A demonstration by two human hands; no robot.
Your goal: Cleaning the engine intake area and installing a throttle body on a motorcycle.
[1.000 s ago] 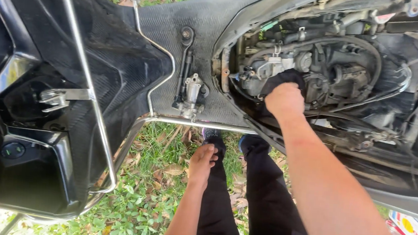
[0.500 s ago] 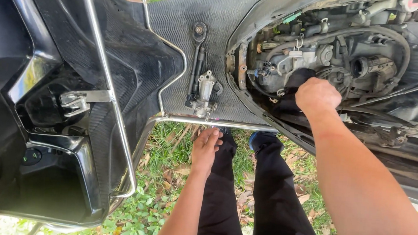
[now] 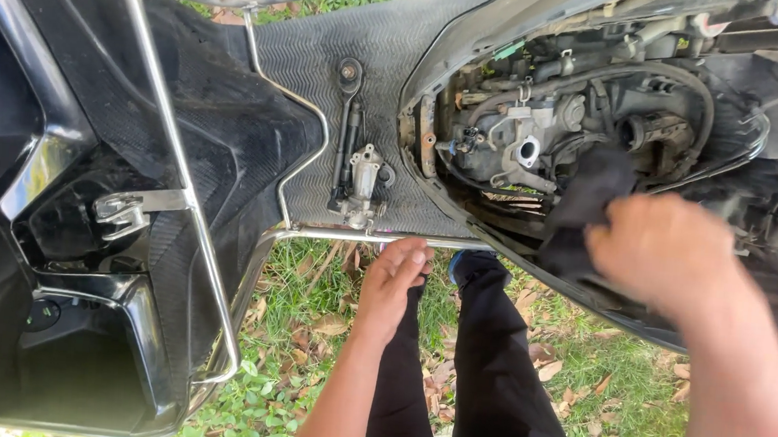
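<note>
Nearest to the camera are two legs in dark trousers, standing on grass with dry leaves. The left hand reaches out in front of the knee. Its fingers curl loosely on the metal rail at the edge of the scooter's floor, most likely to keep the body steady while leaning in. It holds nothing else.

The right hand is up and to the right of the left one, well apart from it. It is closed around a black rag, bunched in the fist with the loose end hanging out toward the engine. The hand looks a bit blurry. The rag sits just at the mouth of the open engine bay (the cover is off, so the parts inside show).

Just past the left hand, on the ribbed floor mat, lie a long ratchet wrench and a small grey metal part, side by side and touching. They are put there where they will not roll off and are easy to grab.

Past the right hand is the engine, with black hoses and a grey metal body.

Far to the left of both hands is the black front body and a chrome bar running across it.
</note>
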